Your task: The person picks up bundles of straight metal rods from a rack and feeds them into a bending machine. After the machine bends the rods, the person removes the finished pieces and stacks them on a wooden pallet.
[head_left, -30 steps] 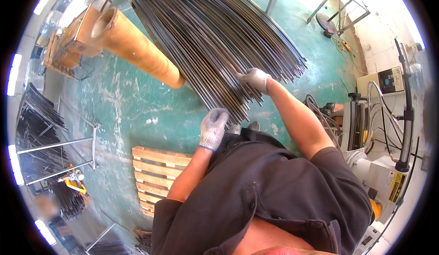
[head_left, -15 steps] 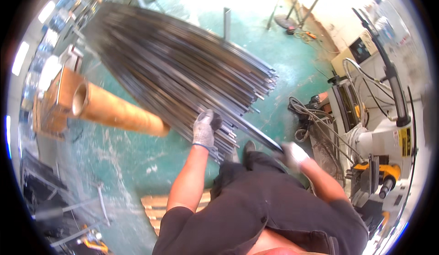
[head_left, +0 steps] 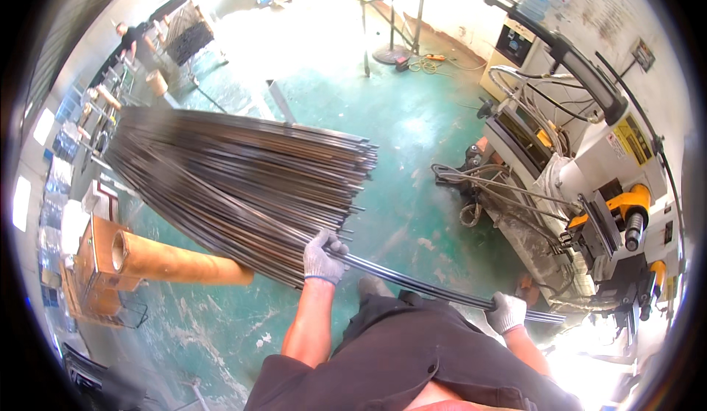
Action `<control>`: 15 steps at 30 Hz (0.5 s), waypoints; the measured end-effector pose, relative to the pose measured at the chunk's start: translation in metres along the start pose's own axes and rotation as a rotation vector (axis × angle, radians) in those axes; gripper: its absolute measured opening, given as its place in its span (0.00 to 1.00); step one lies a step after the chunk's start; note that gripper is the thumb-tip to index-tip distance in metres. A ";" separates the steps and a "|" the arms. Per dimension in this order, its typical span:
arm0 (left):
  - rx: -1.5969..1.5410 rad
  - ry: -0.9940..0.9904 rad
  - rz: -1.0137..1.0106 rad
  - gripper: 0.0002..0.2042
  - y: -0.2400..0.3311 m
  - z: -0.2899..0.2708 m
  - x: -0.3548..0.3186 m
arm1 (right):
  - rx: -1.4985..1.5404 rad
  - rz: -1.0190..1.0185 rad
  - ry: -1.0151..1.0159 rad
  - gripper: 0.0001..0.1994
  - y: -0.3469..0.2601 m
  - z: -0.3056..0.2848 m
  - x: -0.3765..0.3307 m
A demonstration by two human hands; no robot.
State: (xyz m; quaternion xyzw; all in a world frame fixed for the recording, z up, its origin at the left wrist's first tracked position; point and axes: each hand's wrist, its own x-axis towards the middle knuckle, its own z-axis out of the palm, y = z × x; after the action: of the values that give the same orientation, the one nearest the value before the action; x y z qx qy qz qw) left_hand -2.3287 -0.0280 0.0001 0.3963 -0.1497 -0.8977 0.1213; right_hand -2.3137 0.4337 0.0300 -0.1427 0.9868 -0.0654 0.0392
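Both my hands wear pale knit gloves. My left hand (head_left: 324,256) is closed around a few long, thin metal bars (head_left: 412,283) at the near edge of a large stack. Farther along the same bars, my right hand (head_left: 507,312) grips them close to their right ends, which stick out past the glove. The held bars run across in front of my body and sag slightly. To the far left spreads the stack of long dark metal bars (head_left: 243,168), its ends uneven on the right. Where the held bars lead back among the stack, they blur together.
A brown cardboard tube (head_left: 184,259) juts out below the stack at left, beside an orange-brown box (head_left: 103,264). At right stands a machine with a yellow-and-black motor unit (head_left: 626,212) and looping cables (head_left: 471,175). Another person (head_left: 132,40) is at the far left.
My view has turned to the right. My right hand has moved outward to the right, and the held bars now extend farther away from the stack. My left hand stays closed on them.
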 end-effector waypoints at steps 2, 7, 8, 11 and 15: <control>0.024 -0.047 -0.035 0.06 -0.021 0.020 -0.022 | 0.015 0.030 0.034 0.04 0.026 0.008 -0.019; 0.077 -0.265 0.086 0.05 -0.025 0.091 -0.070 | 0.015 0.255 0.030 0.07 0.152 0.019 -0.088; 0.094 -0.320 0.138 0.06 -0.017 0.110 -0.072 | -0.040 0.327 0.017 0.07 0.199 0.035 -0.117; 0.120 -0.565 0.177 0.09 -0.011 0.162 -0.084 | -0.135 0.530 0.149 0.09 0.280 0.051 -0.200; 0.229 -0.786 0.060 0.07 -0.073 0.213 -0.095 | 0.170 0.811 0.357 0.10 0.250 0.057 -0.209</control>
State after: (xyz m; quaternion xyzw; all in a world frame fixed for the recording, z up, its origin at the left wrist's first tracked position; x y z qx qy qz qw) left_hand -2.4327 0.1082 0.1746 0.0297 -0.2952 -0.9543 0.0359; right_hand -2.1774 0.7243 -0.0490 0.2730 0.9453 -0.1491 -0.0978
